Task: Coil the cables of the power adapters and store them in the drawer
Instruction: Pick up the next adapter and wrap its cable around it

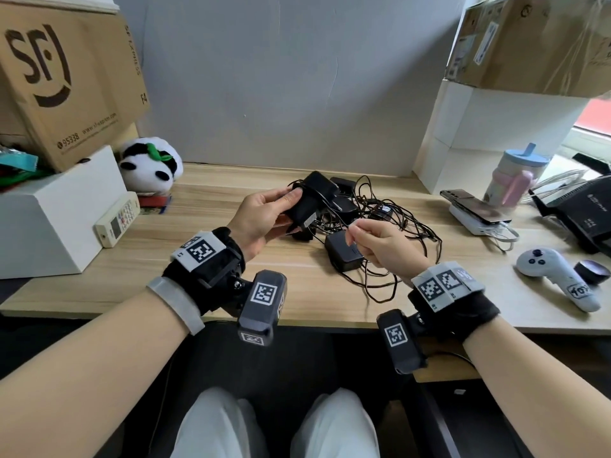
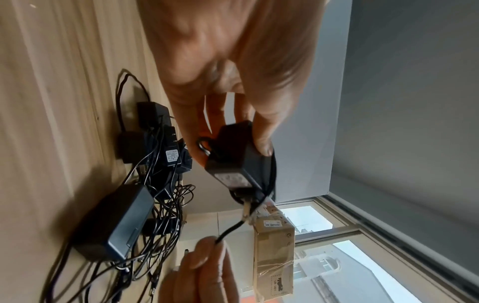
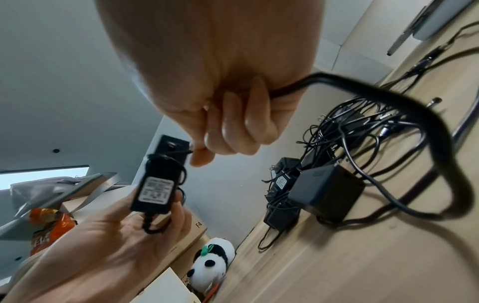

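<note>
Light wood-grain surface [image 1: 211, 226] set vs plain grey wall [image 1: 281, 77]. White boxes [image 1: 479, 133] stacked at right w/ taped cardboard box [image 1: 535, 44] on top; another cardboard box [image 1: 66, 81] upper left on a white box [image 1: 49, 219]. Window [image 2: 362, 256] off to right, daylight coming in. Dark under the surface.

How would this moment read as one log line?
left hand: holds black power adapter | right hand: pinches its thin black cable | stage: coiling
</note>
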